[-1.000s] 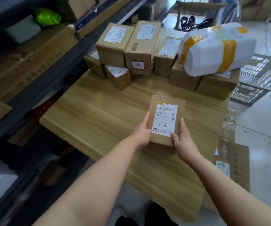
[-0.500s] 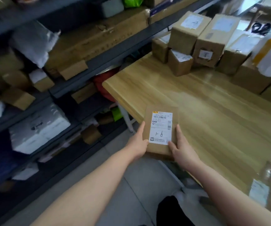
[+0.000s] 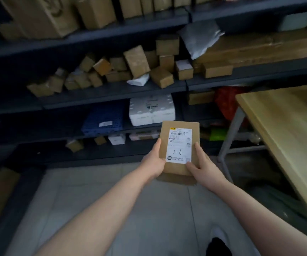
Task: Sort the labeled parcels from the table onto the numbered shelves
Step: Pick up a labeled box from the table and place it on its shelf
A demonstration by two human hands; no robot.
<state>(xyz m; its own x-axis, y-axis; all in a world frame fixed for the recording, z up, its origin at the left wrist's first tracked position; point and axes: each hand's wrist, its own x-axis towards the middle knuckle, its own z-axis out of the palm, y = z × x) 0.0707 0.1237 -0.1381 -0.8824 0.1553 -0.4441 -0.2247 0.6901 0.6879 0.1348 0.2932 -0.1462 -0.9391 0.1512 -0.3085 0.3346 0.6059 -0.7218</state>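
Parcel is held up over the floor, right in front of the dark shelves and well apart from the tabletop off to the right. It's gripped from both sides. The left hand is wrapped round the left edge, one of its fingers laid straight up along the side, the rest tucked underneath and can't be seen. The right hand is clamped on the right edge the same way, with one finger stretched up the side and another pressed across the bottom corner of the white label, so nothing's loose. A handwritten mark ending in 6 can be read on that label. Behind it, a white foam-looking package and a blue one are seen on a shelf.
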